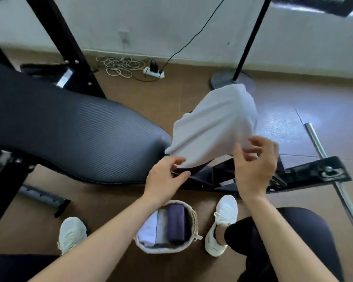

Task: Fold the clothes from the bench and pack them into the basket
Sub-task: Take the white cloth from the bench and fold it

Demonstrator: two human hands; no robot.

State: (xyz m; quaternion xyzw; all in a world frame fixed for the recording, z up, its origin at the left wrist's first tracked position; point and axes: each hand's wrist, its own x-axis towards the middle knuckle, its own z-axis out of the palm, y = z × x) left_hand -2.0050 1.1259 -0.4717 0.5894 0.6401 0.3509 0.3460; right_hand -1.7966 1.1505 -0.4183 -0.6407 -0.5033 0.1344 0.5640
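I find the pale lilac cloth garment [212,127] hanging off the end of the ribbed black padded worktop [69,135], at 1 o'clock from the round white fabric basket [157,251]. The left hand [165,178] pinches its lower corner. The right hand [255,169] appears to pinch the hem. My judgement: pull both corners level and taut before creasing, matching the three folded bundles [175,222] already packed.
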